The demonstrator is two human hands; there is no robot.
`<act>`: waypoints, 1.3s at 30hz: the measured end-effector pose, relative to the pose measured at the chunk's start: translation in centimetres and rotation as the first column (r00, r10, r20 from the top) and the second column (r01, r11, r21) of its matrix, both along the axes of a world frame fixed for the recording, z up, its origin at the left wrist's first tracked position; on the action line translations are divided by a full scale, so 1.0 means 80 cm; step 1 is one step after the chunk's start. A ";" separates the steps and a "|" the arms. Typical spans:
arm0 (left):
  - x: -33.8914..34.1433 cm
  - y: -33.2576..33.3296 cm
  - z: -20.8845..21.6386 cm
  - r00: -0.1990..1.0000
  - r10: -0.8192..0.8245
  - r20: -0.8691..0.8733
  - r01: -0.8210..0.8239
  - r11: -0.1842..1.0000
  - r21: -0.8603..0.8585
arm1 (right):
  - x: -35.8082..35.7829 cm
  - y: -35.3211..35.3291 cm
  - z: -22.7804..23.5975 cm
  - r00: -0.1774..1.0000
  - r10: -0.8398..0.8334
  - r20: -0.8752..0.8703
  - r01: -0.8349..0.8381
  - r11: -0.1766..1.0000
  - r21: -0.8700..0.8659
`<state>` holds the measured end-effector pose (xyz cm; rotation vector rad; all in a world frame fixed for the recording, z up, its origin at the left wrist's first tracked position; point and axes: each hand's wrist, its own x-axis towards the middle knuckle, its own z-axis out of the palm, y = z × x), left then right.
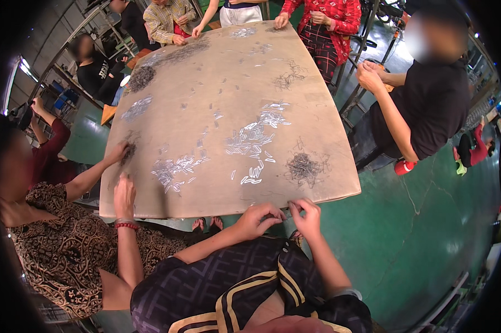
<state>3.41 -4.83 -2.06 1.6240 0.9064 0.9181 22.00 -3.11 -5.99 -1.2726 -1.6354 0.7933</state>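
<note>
At the near edge of the table, my left hand (261, 218) and my right hand (306, 216) are close together, fingertips pinched. What they hold is too small to make out. Just beyond my right hand lies a tangled heap of thin dark wire pieces (305, 168). Shiny silver elongated loop-shaped metal pieces (251, 139) are spread over the middle of the table, a few of them (251, 176) lying closer to me. Another scatter of silver loops (177, 170) lies to the left.
The brown-covered table (206, 111) carries more dark pieces (142, 78) at far left. On my left a person in a patterned top (51, 238) reaches over it; a person in black (436, 105) stands at right. Others work along the far edge. The floor (395, 222) is green.
</note>
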 end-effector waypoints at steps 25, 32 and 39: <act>-0.012 -0.019 -0.001 0.977 0.106 -0.184 -0.080 0.987 0.142 | -0.039 0.065 -0.006 0.852 0.028 -0.523 -0.353 0.768 -0.534; 0.009 -0.002 -0.006 0.955 0.190 -0.228 -0.162 0.977 0.137 | -0.004 0.010 0.040 0.890 -0.012 -0.456 -0.227 0.856 -0.465; 0.022 0.002 -0.012 0.953 0.144 -0.268 -0.102 0.981 0.163 | 0.005 -0.019 0.047 0.968 -0.058 -0.242 -0.039 0.926 -0.374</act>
